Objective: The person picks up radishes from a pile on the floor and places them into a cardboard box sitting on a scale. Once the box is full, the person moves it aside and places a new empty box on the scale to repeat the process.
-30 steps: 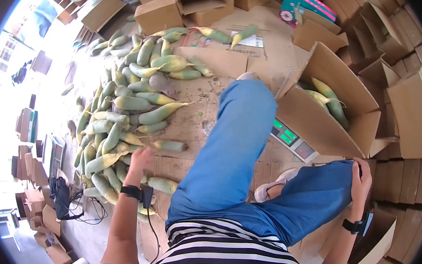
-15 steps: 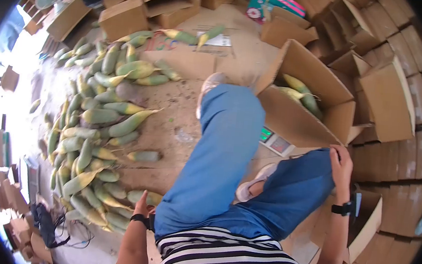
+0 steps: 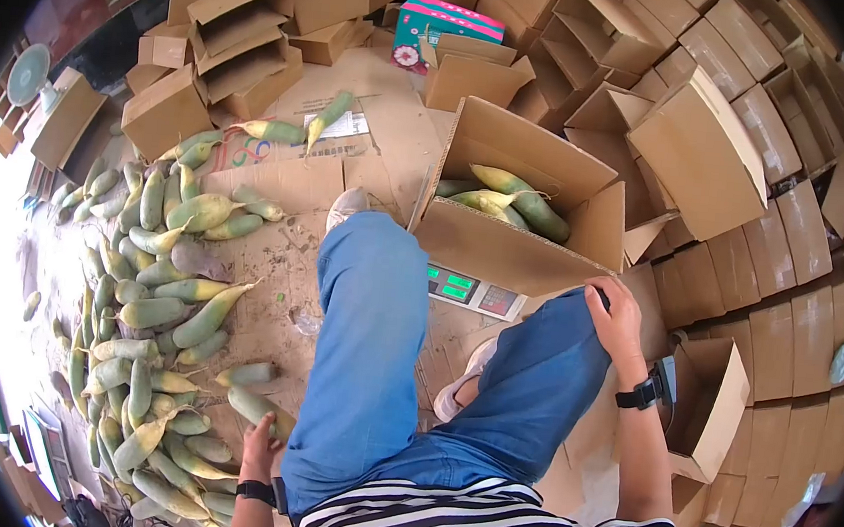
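Note:
My left hand [image 3: 262, 442] is beside my left thigh, its fingers curled at the lower end of a green radish [image 3: 258, 412]. My right hand [image 3: 618, 319] rests on my right knee, fingers spread over the blue trousers and holding nothing. A large pile of green and yellow radishes [image 3: 152, 310] lies on the floor at the left. In front of my knees, an open cardboard box [image 3: 552, 264] with several radishes inside [image 3: 518, 194] stands on a scale [image 3: 470, 292] with lit green displays.
Empty cartons [image 3: 169, 113] and a teal and pink box [image 3: 448, 27] stand at the back. Stacked cardboard [image 3: 778, 325] fills the right side, with an open carton [image 3: 725, 416] near my right arm. Two radishes [image 3: 275, 131] lie on flat cardboard ahead.
The view has turned to the right. My left hand has moved from the pile to the radish near my thigh, and that radish now lies tilted. My right hand stays on the knee.

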`<action>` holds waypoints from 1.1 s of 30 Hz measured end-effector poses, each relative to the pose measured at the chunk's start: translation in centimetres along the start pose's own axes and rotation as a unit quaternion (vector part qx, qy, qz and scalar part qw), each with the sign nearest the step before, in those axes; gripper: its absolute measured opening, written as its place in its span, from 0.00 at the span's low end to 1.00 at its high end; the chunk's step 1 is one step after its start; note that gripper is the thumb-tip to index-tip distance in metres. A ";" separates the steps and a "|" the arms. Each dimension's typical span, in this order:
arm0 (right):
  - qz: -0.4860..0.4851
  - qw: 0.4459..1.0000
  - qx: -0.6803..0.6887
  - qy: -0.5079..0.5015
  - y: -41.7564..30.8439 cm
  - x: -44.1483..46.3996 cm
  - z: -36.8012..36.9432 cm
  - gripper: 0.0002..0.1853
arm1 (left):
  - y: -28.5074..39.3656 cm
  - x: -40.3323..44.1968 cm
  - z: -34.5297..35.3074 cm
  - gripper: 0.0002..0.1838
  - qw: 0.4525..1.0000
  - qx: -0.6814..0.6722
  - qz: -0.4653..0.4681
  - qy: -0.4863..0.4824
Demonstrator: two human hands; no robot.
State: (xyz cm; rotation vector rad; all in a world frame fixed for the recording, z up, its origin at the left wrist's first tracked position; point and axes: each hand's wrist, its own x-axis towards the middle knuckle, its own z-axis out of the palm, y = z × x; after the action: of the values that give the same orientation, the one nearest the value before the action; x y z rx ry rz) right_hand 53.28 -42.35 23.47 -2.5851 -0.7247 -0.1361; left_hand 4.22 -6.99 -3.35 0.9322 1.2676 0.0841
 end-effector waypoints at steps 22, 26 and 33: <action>-0.398 0.891 0.219 0.006 -21.3 -0.3 -2.5 0.44 | 29.3 -21.3 19.2 0.32 0.845 -0.003 0.526 -0.097; -0.340 0.839 0.423 0.048 -24.3 -0.2 1.6 0.51 | 29.3 -23.9 23.8 0.30 0.784 0.024 0.618 -0.060; -0.298 0.923 0.177 0.168 -16.6 5.1 -3.6 0.47 | 32.0 -20.6 27.2 0.36 0.713 0.271 0.634 -0.131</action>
State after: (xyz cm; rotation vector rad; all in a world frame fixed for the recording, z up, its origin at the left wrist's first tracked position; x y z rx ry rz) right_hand 49.20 -28.90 34.33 -1.8651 -1.2454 -0.5634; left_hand 33.44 -12.25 32.87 2.1263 0.1454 0.6577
